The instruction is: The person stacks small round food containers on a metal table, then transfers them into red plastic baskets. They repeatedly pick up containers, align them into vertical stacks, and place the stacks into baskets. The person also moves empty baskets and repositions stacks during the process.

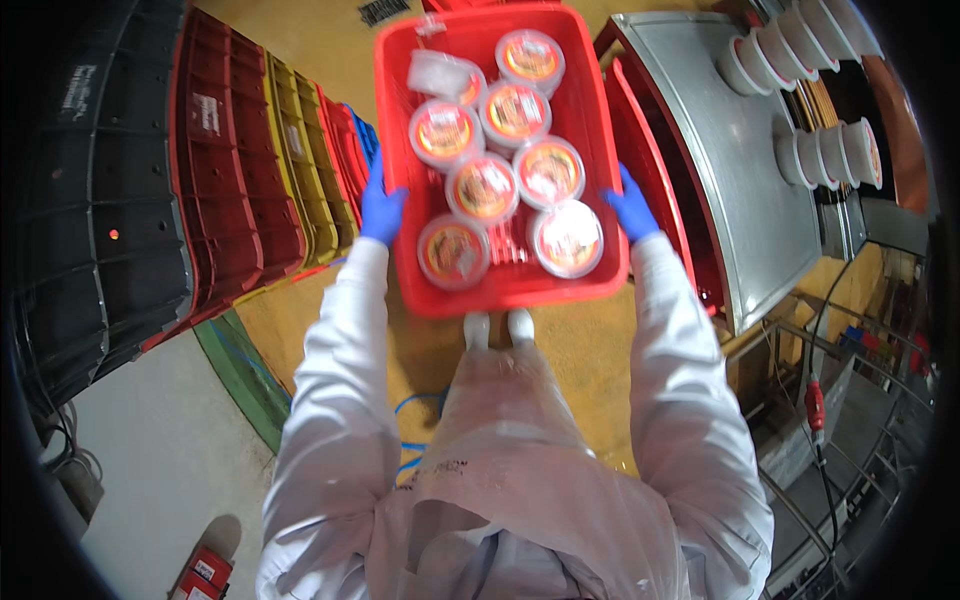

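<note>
Both arms reach forward with a red plastic crate (505, 298) held above the floor. My left hand (381, 208), in a blue glove, grips its left rim with the thumb over the edge. On the opposite side, my right hand (632, 207), also blue-gloved, grips the right rim. The fingers of both hands are partly hidden behind the crate. Inside lie several round clear tubs (483, 189) with printed lids, mostly lids up. One tub (445, 77) at the far left lies tipped on its side.
Tall stacks of black, red and yellow crates (235, 165) line the left. To the right stands a steel table (725, 150) bearing rows of white tubs (800, 45). Red crates (655, 150) sit beside it. Blue hose (412, 445) lies on the yellow floor (585, 370) near my boots.
</note>
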